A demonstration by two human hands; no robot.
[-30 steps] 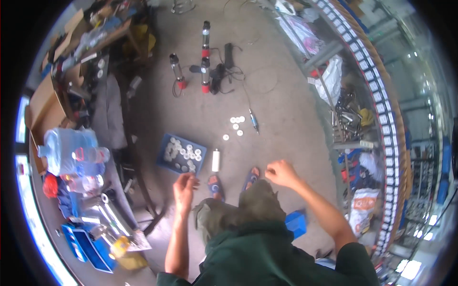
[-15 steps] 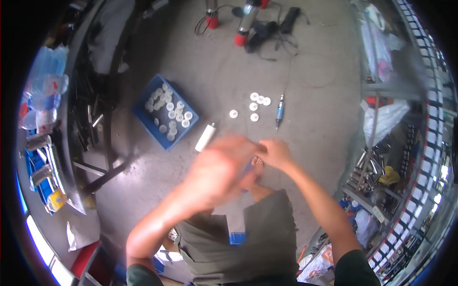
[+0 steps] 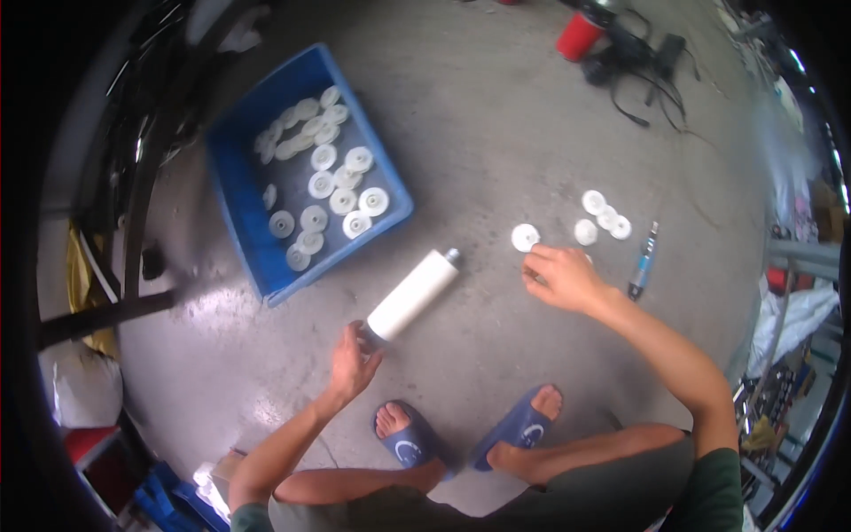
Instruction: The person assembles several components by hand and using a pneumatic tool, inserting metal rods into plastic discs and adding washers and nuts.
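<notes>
A white cylinder like a roller (image 3: 413,295), with a short metal shaft at its far end, lies slantwise on the floor. My left hand (image 3: 351,363) is at its near end, fingers and thumb curled around the dark end piece. Farther right, my right hand (image 3: 567,278) reaches low over the floor, fingers bent and somewhat apart. Its fingertips are at the near edge of a single white disc (image 3: 525,237), and I see nothing held in them. Beyond that hand lie several more white discs (image 3: 594,202), one partly hidden by it.
A blue bin (image 3: 245,232) with many white discs stands on the left. Right of the loose discs lies a blue pen-shaped tool (image 3: 644,264). A red-ended device (image 3: 581,37) and black cables (image 3: 631,115) are at the far right. My feet in blue slippers (image 3: 409,443) are close by.
My hands were together and blurred in front of me; they have parted and lowered, left to the roller, right toward the discs. My view is now closer to the floor.
</notes>
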